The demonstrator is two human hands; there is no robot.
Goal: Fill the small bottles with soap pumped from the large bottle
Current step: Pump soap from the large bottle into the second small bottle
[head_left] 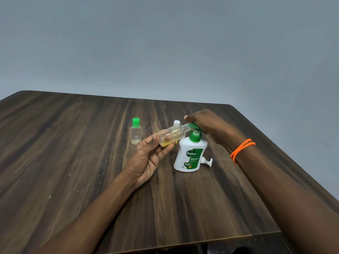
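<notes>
Two hands are busy over the wooden surface [73,143]: the left hand [146,158] grips a clear small bottle [171,135], uncapped and tilted, with its neck at the green pump spout [192,125] of the large bottle [189,154], while the right hand [207,125] rests curled on the pump head. Some yellow soap sits in the tilted bottle's lower end. A second small bottle [136,132], green-capped and nearly empty, stands upright well to the left. A loose white pump [207,162] lies just behind the large bottle. The likely failure is the neck slipping off the spout during a press, dribbling soap down the label; a hard press could also tip the large bottle, since nothing steadies its base.
</notes>
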